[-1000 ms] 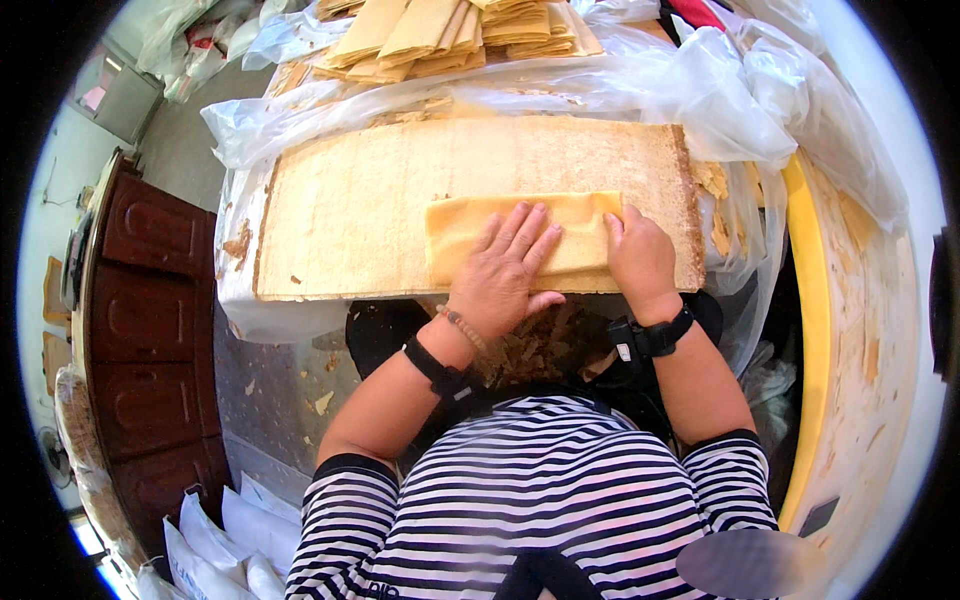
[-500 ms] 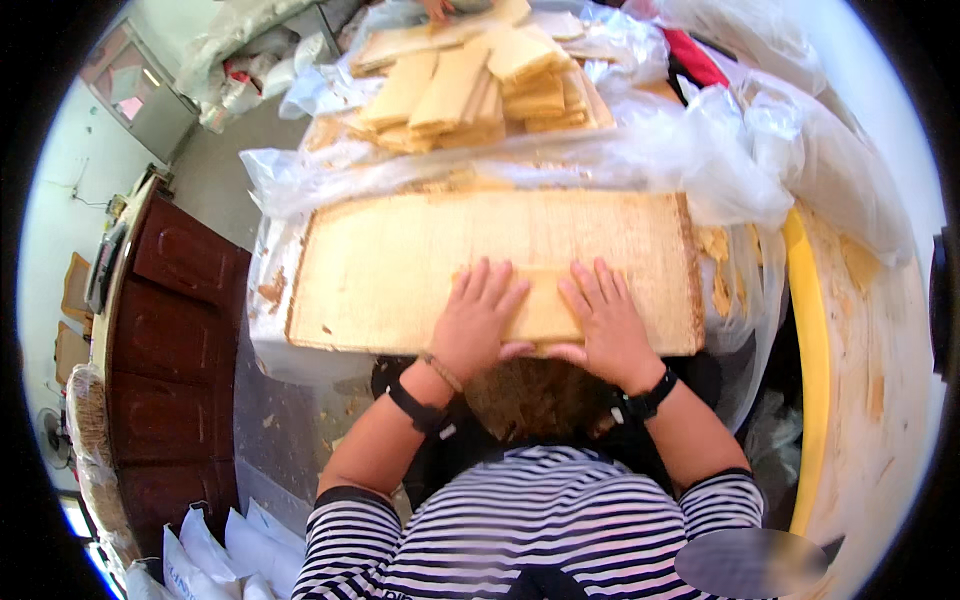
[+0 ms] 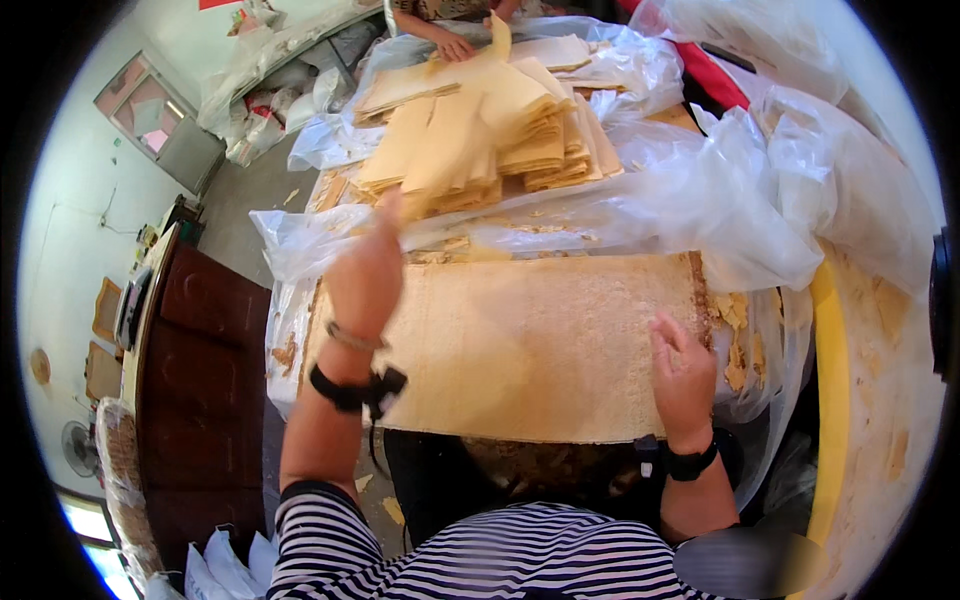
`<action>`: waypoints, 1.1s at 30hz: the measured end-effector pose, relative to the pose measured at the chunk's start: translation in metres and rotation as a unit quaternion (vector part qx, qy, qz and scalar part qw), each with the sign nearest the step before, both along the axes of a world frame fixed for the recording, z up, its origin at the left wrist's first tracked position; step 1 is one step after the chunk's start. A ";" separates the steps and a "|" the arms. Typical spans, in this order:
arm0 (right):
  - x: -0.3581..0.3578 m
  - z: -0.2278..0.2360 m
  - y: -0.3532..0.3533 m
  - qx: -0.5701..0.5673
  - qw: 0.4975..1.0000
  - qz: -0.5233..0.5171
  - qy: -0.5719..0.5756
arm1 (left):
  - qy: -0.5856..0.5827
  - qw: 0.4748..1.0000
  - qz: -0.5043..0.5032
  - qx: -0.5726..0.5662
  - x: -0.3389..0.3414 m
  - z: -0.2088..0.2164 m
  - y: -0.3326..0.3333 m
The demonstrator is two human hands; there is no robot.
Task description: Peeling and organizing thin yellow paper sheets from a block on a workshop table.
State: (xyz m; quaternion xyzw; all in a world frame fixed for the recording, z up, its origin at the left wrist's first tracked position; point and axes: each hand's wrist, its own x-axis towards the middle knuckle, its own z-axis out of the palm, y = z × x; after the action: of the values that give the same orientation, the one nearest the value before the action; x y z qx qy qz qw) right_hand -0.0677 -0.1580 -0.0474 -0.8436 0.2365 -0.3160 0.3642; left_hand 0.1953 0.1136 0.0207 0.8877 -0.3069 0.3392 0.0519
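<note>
Head view: board [image 3: 560, 340] lies flat, long side toward the person, likely so both hands reach across it. Left hand [image 3: 368, 285] over the board's far-left part, motion-blurred; a smeared tan sheet [image 3: 452, 165] runs from near its fingertips toward the pile of sheets [image 3: 535, 150] beyond the board; can't tell whether it's gripped. Right hand [image 3: 685, 385] at the board's right end, half-curled, nothing seen in it, contact unclear. Pile probably sits there to suit both people; co-worker's hand [image 3: 453, 46] at its far side. Plastic sheeting [image 3: 690, 190] beyond the board, presumably keeping things clean.
</note>
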 end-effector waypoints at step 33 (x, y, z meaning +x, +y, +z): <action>-0.047 -0.063 -0.082 0.061 0.979 -0.040 -0.189 | 0.461 0.825 -0.306 0.115 -0.258 -0.150 0.113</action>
State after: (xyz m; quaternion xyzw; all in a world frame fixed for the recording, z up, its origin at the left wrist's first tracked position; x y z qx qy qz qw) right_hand -0.1149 -0.2399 -0.1100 -0.7348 0.2154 -0.4689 0.4402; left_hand -0.0628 0.2263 -0.1293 0.8007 -0.5400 -0.1806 0.1860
